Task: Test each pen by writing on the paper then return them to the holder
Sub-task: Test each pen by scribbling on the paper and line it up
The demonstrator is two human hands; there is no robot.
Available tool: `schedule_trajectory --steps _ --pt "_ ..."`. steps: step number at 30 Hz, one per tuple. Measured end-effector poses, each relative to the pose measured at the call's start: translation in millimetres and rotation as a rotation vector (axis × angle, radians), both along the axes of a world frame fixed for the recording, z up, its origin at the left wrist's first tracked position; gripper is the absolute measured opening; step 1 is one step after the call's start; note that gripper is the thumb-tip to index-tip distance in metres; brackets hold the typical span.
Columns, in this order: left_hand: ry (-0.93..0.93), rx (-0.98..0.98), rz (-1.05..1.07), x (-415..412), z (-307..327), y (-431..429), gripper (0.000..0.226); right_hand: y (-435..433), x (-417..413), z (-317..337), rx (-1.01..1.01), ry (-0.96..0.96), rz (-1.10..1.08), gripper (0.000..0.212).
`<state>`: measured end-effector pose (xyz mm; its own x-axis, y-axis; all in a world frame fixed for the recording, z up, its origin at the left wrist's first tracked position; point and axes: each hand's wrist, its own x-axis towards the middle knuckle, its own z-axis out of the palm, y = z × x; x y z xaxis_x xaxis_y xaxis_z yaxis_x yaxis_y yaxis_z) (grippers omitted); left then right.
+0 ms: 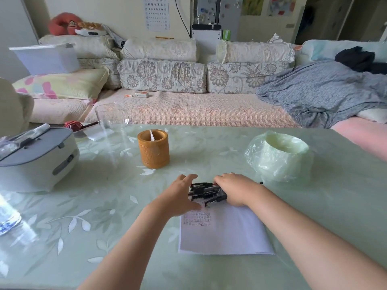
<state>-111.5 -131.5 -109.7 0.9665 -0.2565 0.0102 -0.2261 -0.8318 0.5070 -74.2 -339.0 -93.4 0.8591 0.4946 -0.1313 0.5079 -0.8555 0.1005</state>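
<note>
Table point(209, 151): pale green, leaf pattern.
White lidded appliance point(35, 162) at the left edge; bagged green roll point(278, 155) far right.
Paper point(226, 233): white sheet, near centre, with rows of small writing in its far left corner.
Holder point(154, 150): brown cylinder, upright, well beyond the paper and to the left. One pale item stands in it.
Left hand point(180, 195): fingers straight and spread, palm side set against the left ends of the pens.
Right hand point(234, 189): knuckles up, fingers curled down over the right part of the bundle; fingertips hidden.
Pens point(206, 192): black bundle lying flat at the paper's far edge, between the hands. Long axes run left to right, near ones slightly tilted. One dark end shows past the right wrist.
</note>
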Motion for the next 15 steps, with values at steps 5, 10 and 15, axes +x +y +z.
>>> schedule_trajectory --steps 5,10,15 --pt "-0.225 0.062 -0.019 -10 18 12 0.082 10 4 9 0.034 -0.125 0.050 0.039" --pt "-0.270 0.041 0.010 -28 33 31 0.079 56 -5 22 0.113 -0.210 0.238 0.042" --pt "-0.054 0.220 0.197 -44 28 63 0.071 110 -25 11 0.116 -0.264 0.417 0.040"
